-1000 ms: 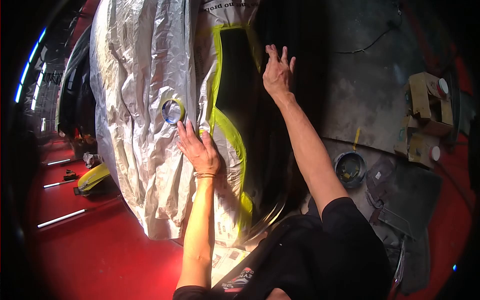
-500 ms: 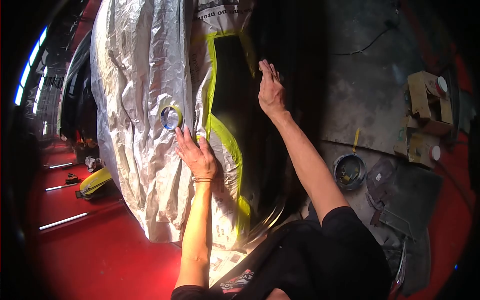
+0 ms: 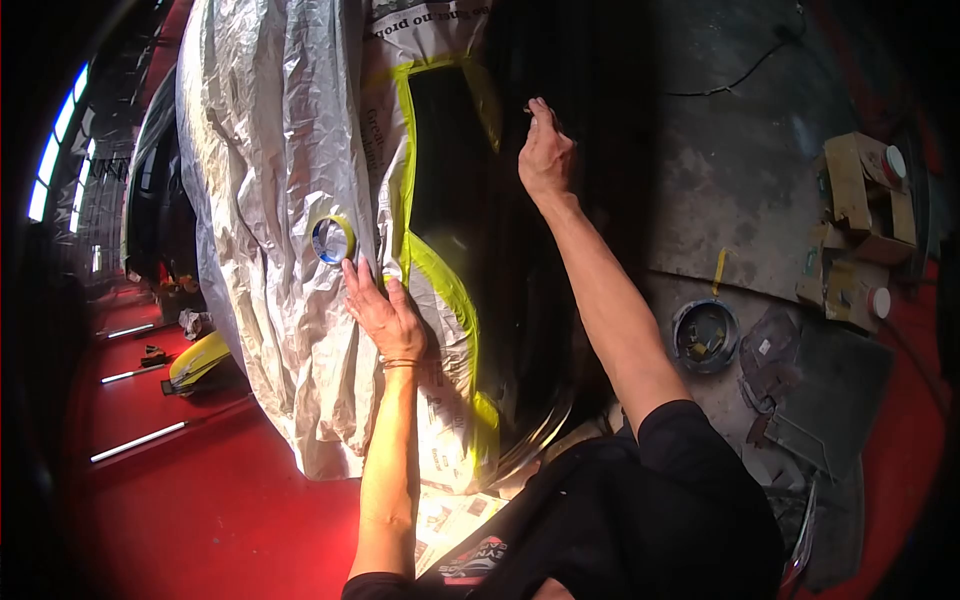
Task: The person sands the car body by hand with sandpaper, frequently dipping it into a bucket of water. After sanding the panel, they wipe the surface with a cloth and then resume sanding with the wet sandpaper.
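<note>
My left hand (image 3: 385, 315) lies with its fingers spread on the wrinkled silvery sheet (image 3: 270, 240), just below a roll of yellow-green tape (image 3: 334, 240). Beside it, newspaper (image 3: 433, 425) is edged with yellow-green tape (image 3: 408, 150) along a dark, glossy panel (image 3: 445, 130). Over the dark surface right of that panel is my right hand (image 3: 547, 155), its fingers bent together at the tips. Something small and dark seems to show at those fingertips, but I cannot make out what it is.
At the right, a round container (image 3: 705, 337) stands on the grey floor (image 3: 720, 190). Cardboard boxes (image 3: 850, 200) with white-lidded cans are beyond it. A yellow curved part (image 3: 200, 362) is at the left above the red floor (image 3: 225, 510).
My right hand has moved slightly up in the view, and its stretched fingers have bent together. My left hand stays on the sheet near the tape roll. The view has shifted a little.
</note>
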The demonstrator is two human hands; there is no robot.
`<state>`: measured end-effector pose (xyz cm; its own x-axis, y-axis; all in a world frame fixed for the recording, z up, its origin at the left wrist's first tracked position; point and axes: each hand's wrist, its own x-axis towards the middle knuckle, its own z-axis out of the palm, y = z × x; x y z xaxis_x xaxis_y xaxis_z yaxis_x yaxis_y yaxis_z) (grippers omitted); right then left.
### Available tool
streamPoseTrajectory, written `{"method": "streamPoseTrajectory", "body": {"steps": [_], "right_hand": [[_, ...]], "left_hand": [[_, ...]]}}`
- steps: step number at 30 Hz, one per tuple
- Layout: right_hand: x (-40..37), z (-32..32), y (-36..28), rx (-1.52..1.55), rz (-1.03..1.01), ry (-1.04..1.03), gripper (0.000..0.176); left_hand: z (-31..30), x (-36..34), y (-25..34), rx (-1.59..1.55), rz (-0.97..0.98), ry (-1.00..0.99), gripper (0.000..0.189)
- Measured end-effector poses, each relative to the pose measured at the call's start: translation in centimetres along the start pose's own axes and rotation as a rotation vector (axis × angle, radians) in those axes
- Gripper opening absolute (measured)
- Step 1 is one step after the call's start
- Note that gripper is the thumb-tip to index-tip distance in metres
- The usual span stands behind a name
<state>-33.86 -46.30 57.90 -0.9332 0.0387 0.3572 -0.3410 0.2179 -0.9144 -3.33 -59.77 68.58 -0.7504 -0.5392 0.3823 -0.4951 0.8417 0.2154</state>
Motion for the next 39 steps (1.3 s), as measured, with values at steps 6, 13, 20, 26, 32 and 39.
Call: {"method": "streamPoseTrajectory", "body": {"steps": [6,13,20,26,32,39], "right_hand": [[-0.3,-1.1,1.0,0.113,-0.115,-0.001,0.036],[-5.1,-1.7,-1.2,0.033,-0.128,-0.031,0.037],[-5.3,-1.6,-2.1,0.132,0.024,-0.071,0.045],[-3.8,-2.0,1.0,0.013,0.199,-0.079,0.043],[-5.4,-0.7,0.3,-0.047,0.083,0.053,0.045],[-1.7,0.8,1.7,-0.05,0.295,0.08,0.044]], "left_hand": [[0.1,0.0,0.0,0.02,0.007,-0.007,0.057],[0.2,0.3,0.2,0.043,0.028,0.02,0.057],[0.1,0.1,0.0,0.004,0.032,0.008,0.058],[0.1,0.0,0.4,0.021,0.043,0.003,0.058],[0.2,0.2,-0.1,0.019,0.042,0.011,0.059],[-0.2,0.0,0.3,0.02,0.049,0.008,0.055]]}}
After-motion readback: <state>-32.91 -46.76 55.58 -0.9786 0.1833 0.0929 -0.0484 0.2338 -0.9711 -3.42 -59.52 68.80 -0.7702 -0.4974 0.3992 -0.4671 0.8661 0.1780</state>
